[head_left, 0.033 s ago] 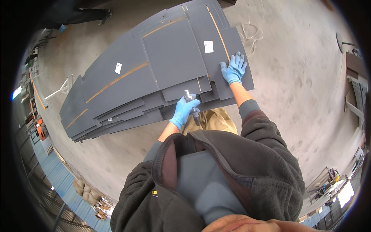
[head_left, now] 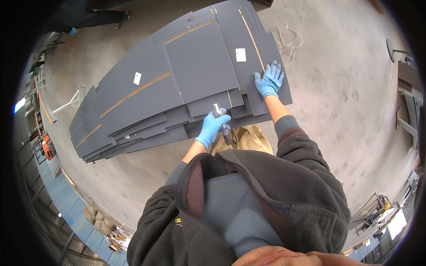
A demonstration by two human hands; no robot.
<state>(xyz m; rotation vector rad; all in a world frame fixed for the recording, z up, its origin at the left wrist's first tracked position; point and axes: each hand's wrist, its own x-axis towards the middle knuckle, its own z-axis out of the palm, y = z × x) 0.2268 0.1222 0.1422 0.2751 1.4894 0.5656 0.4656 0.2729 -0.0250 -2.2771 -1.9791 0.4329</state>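
A large stack of dark grey flat panels (head_left: 186,84) lies on the concrete floor, with thin orange strips and small white labels (head_left: 240,54) on top. My left hand (head_left: 212,128), in a blue glove, grips a short metal tool (head_left: 218,109) with a silver tip at the stack's near edge. My right hand (head_left: 268,80), also in a blue glove, rests flat with spread fingers on the right-hand top panel, holding nothing.
A white cord (head_left: 290,40) lies looped on the concrete floor (head_left: 346,88) beyond the stack. Another person (head_left: 88,17) in dark clothes is at the top left. A metal stand (head_left: 73,99) and an orange machine (head_left: 46,146) are at left, sacks (head_left: 95,217) below.
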